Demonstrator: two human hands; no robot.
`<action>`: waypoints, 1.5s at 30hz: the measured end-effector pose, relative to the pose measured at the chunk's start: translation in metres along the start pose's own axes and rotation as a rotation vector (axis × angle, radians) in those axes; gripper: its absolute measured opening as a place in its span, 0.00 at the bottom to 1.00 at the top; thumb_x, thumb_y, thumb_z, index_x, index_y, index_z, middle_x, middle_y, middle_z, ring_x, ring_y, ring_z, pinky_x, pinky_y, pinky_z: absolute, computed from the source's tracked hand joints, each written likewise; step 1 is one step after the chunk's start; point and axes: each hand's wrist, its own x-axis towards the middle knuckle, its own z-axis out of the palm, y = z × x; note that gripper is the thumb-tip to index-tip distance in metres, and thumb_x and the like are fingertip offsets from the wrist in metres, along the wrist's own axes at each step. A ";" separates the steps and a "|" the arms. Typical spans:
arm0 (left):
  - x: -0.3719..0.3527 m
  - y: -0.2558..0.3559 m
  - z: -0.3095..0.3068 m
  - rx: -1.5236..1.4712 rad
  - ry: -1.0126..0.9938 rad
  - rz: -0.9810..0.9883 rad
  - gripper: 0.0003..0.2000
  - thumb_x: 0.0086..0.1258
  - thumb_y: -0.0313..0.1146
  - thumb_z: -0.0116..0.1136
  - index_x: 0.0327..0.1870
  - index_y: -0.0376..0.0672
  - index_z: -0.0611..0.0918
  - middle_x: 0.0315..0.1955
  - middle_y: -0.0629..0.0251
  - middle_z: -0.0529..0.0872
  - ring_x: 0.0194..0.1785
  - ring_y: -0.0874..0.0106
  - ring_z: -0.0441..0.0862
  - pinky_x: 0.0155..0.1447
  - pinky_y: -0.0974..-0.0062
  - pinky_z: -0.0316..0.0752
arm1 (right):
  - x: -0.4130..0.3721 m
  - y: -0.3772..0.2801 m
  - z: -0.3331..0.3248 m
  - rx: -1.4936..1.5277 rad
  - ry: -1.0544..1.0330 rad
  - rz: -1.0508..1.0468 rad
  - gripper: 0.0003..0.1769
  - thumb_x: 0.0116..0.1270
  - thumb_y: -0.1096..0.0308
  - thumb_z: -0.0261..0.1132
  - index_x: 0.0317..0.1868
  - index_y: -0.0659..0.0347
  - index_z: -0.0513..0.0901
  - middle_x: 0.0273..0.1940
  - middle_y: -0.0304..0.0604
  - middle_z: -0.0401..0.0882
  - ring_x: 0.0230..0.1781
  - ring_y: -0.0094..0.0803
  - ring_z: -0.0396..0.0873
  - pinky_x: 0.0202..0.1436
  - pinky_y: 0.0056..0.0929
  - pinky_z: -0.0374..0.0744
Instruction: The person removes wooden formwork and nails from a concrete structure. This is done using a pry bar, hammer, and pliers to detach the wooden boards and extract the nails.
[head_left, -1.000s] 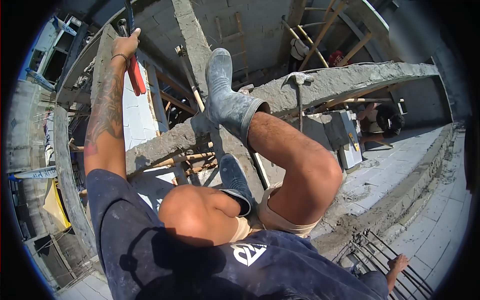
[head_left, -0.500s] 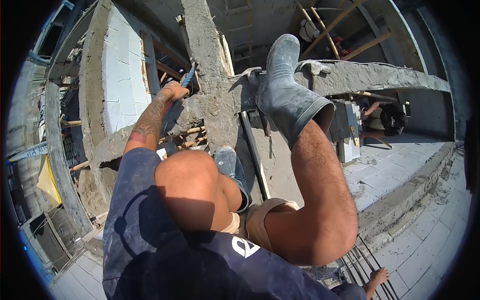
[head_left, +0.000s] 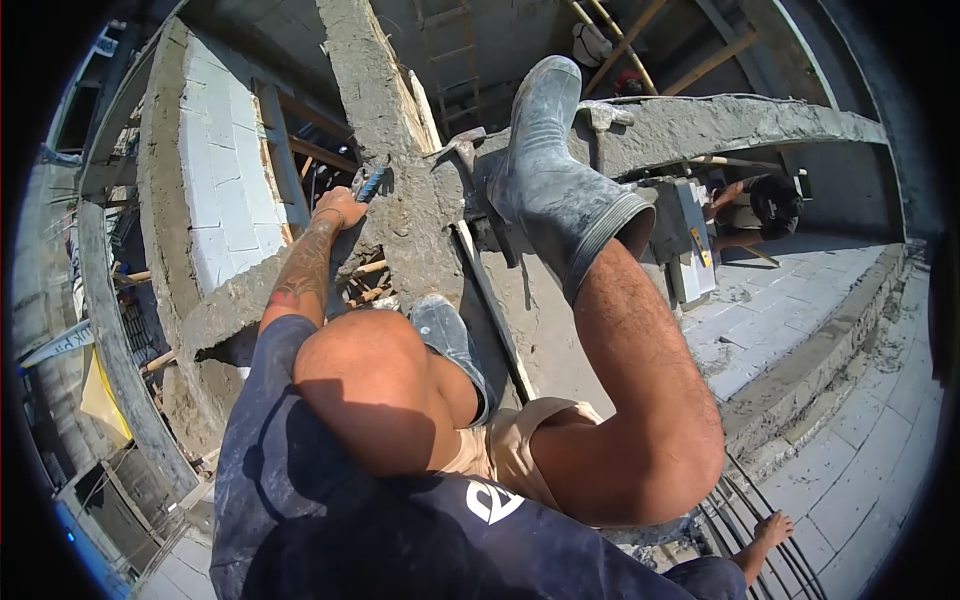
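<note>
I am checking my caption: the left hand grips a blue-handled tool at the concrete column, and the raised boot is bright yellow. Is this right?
Not quite. The head view shows that the raised boot is grey, not bright yellow. The rest holds: the left hand grips a blue-handled tool at the concrete column.

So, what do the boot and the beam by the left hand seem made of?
Boot: probably rubber, smooth moulded shaft, dulled by grey dust. Beam: rough grey concrete, grainy, crumbly edges. The left hand grips a blue-handled tool there.
</note>
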 end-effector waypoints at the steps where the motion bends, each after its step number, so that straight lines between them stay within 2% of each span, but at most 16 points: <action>1: 0.006 -0.002 0.001 0.032 -0.002 0.019 0.26 0.55 0.48 0.57 0.49 0.37 0.77 0.49 0.52 0.77 0.52 0.57 0.75 0.55 0.64 0.71 | -0.001 -0.002 -0.002 -0.004 -0.017 0.004 0.12 0.58 0.67 0.54 0.43 0.55 0.75 0.42 0.46 0.71 0.47 0.41 0.67 0.53 0.38 0.62; 4: -0.001 0.001 -0.006 0.021 -0.026 0.036 0.25 0.54 0.48 0.57 0.47 0.37 0.78 0.48 0.51 0.78 0.51 0.56 0.75 0.54 0.64 0.71 | -0.002 -0.003 -0.007 0.036 0.010 0.008 0.11 0.57 0.67 0.55 0.42 0.56 0.76 0.41 0.46 0.71 0.47 0.40 0.67 0.53 0.38 0.62; 5: 0.004 -0.002 -0.001 0.033 -0.014 0.054 0.25 0.54 0.48 0.57 0.46 0.37 0.78 0.48 0.51 0.78 0.51 0.56 0.76 0.54 0.64 0.71 | -0.005 -0.003 -0.018 0.040 -0.070 0.000 0.13 0.60 0.66 0.52 0.44 0.56 0.76 0.46 0.48 0.71 0.52 0.43 0.66 0.55 0.41 0.62; 8: 0.015 -0.009 0.008 0.057 0.046 0.099 0.24 0.53 0.47 0.57 0.45 0.37 0.79 0.46 0.50 0.79 0.50 0.56 0.76 0.53 0.63 0.71 | 0.001 -0.005 -0.013 -0.062 -0.108 0.019 0.14 0.60 0.66 0.52 0.46 0.56 0.75 0.48 0.49 0.71 0.53 0.43 0.66 0.57 0.41 0.62; 12: 0.007 -0.007 -0.001 0.097 0.027 0.132 0.23 0.54 0.46 0.56 0.43 0.33 0.79 0.44 0.48 0.79 0.49 0.55 0.77 0.52 0.65 0.72 | -0.006 -0.003 -0.012 -0.035 -0.093 -0.001 0.16 0.54 0.66 0.59 0.45 0.53 0.75 0.47 0.47 0.71 0.53 0.40 0.67 0.59 0.38 0.59; 14: 0.003 -0.009 0.004 0.109 0.066 0.141 0.23 0.54 0.46 0.56 0.43 0.34 0.79 0.43 0.48 0.80 0.48 0.56 0.77 0.51 0.64 0.72 | -0.020 -0.018 -0.061 -0.183 -0.318 -0.029 0.19 0.61 0.57 0.55 0.51 0.54 0.72 0.52 0.50 0.69 0.58 0.36 0.63 0.62 0.40 0.58; 16: -0.006 -0.011 0.004 0.118 0.097 0.134 0.23 0.54 0.46 0.56 0.43 0.34 0.79 0.42 0.48 0.80 0.47 0.56 0.78 0.50 0.64 0.73 | -0.022 -0.021 -0.075 -0.102 -0.211 -0.107 0.19 0.60 0.59 0.56 0.51 0.55 0.72 0.52 0.50 0.69 0.58 0.36 0.64 0.61 0.40 0.59; 18: -0.021 -0.007 0.002 0.034 0.104 0.165 0.22 0.53 0.45 0.55 0.39 0.32 0.78 0.38 0.43 0.80 0.45 0.50 0.77 0.47 0.61 0.72 | -0.027 -0.032 -0.104 -0.001 -0.130 -0.228 0.19 0.59 0.61 0.57 0.51 0.56 0.72 0.52 0.50 0.70 0.57 0.36 0.65 0.61 0.39 0.60; 22: -0.014 -0.013 0.009 -0.015 0.118 0.157 0.20 0.52 0.44 0.56 0.39 0.37 0.78 0.35 0.47 0.81 0.42 0.52 0.78 0.46 0.61 0.73 | -0.041 -0.101 -0.203 0.317 0.036 -0.561 0.20 0.57 0.64 0.58 0.51 0.57 0.72 0.51 0.50 0.70 0.55 0.37 0.67 0.59 0.38 0.63; 27: -0.021 -0.010 0.031 -0.119 0.219 0.166 0.15 0.49 0.41 0.59 0.30 0.38 0.78 0.30 0.50 0.81 0.38 0.55 0.80 0.43 0.62 0.74 | -0.056 -0.193 -0.354 0.668 0.189 -0.967 0.21 0.54 0.68 0.61 0.50 0.60 0.72 0.50 0.51 0.71 0.53 0.37 0.70 0.57 0.37 0.66; 30: -0.018 -0.013 0.028 -0.169 0.188 0.183 0.14 0.48 0.39 0.60 0.30 0.37 0.77 0.28 0.51 0.81 0.34 0.53 0.80 0.40 0.61 0.74 | -0.061 -0.231 -0.435 0.817 0.255 -1.080 0.22 0.53 0.71 0.62 0.50 0.61 0.72 0.49 0.51 0.71 0.52 0.37 0.71 0.56 0.36 0.68; 34: -0.017 -0.013 0.035 -0.218 0.286 0.237 0.13 0.49 0.37 0.61 0.30 0.37 0.76 0.28 0.51 0.81 0.35 0.52 0.79 0.38 0.59 0.74 | -0.069 -0.270 -0.513 0.941 0.292 -1.150 0.23 0.51 0.74 0.64 0.50 0.63 0.72 0.48 0.51 0.72 0.50 0.37 0.73 0.54 0.35 0.71; 35: -0.019 -0.012 0.031 -0.228 0.233 0.210 0.14 0.49 0.38 0.61 0.30 0.37 0.75 0.29 0.52 0.81 0.35 0.53 0.79 0.38 0.59 0.73 | -0.070 -0.279 -0.528 0.964 0.289 -1.156 0.23 0.50 0.75 0.64 0.50 0.64 0.72 0.48 0.51 0.72 0.49 0.37 0.74 0.54 0.34 0.71; 36: -0.022 -0.011 0.026 -0.236 0.183 0.180 0.14 0.49 0.38 0.61 0.31 0.37 0.75 0.29 0.52 0.80 0.36 0.53 0.79 0.39 0.59 0.73 | -0.066 -0.292 -0.539 1.013 0.304 -1.174 0.17 0.56 0.67 0.63 0.45 0.65 0.73 0.43 0.55 0.73 0.46 0.48 0.73 0.49 0.37 0.71; 41: -0.024 -0.009 0.023 -0.268 0.120 0.145 0.16 0.48 0.37 0.63 0.34 0.37 0.75 0.33 0.52 0.80 0.37 0.53 0.78 0.39 0.59 0.73 | -0.052 -0.376 -0.563 1.097 0.285 -1.216 0.18 0.59 0.63 0.61 0.45 0.67 0.72 0.38 0.57 0.74 0.41 0.49 0.75 0.44 0.38 0.73; 45: -0.026 -0.008 0.019 -0.257 0.075 0.091 0.18 0.47 0.36 0.64 0.36 0.36 0.75 0.34 0.52 0.79 0.38 0.52 0.79 0.38 0.58 0.74 | -0.047 -0.437 -0.556 1.324 0.058 -1.155 0.21 0.58 0.60 0.63 0.44 0.67 0.69 0.36 0.58 0.76 0.38 0.48 0.77 0.39 0.38 0.74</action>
